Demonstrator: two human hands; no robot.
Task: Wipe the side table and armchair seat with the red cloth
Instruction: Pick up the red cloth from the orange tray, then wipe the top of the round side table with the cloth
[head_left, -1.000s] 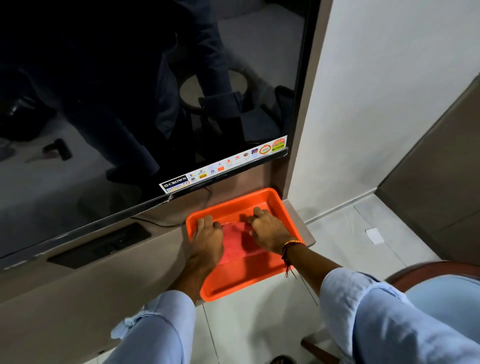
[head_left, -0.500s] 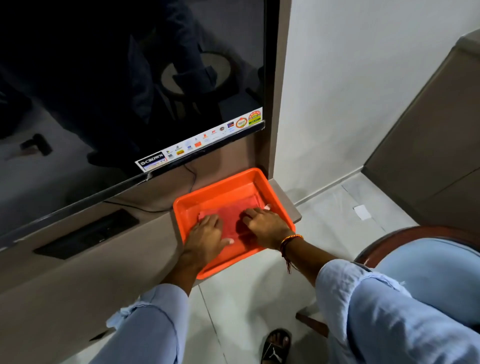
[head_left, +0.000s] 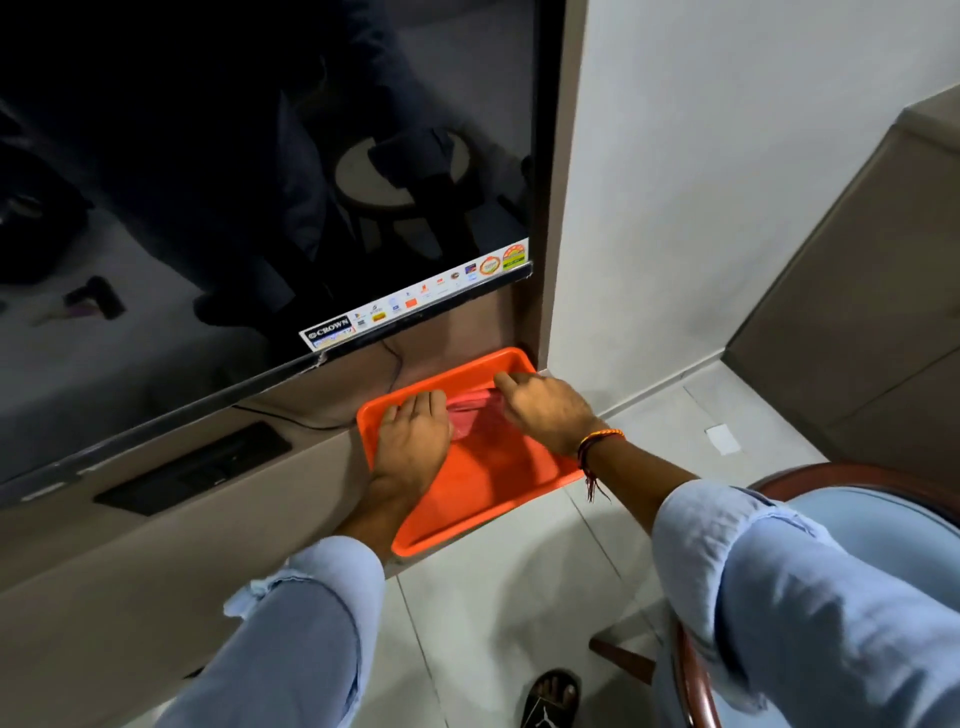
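The red cloth (head_left: 467, 415) lies bunched in the far half of an orange tray (head_left: 483, 504) on the ledge under the television. My left hand (head_left: 413, 441) rests palm down on the cloth's left side, fingers together over its edge. From the right, my right hand (head_left: 545, 410) has its fingers curled down onto the cloth, with a thread band on the wrist. Most of the cloth is hidden under both hands. The armchair's light blue seat (head_left: 883, 540), with a dark wooden rim, is at the lower right behind my right sleeve.
A large dark television (head_left: 260, 182) fills the upper left and reflects a round side table. Below it runs a beige ledge (head_left: 156, 561) with a black slot. At the right are a white wall and a brown cabinet (head_left: 857, 312). My sandalled foot (head_left: 553, 696) stands on the tiled floor.
Both hands moved toward the tray's far end and the cloth went from lying flat to bunched up between them. The view shifted and came a little closer.
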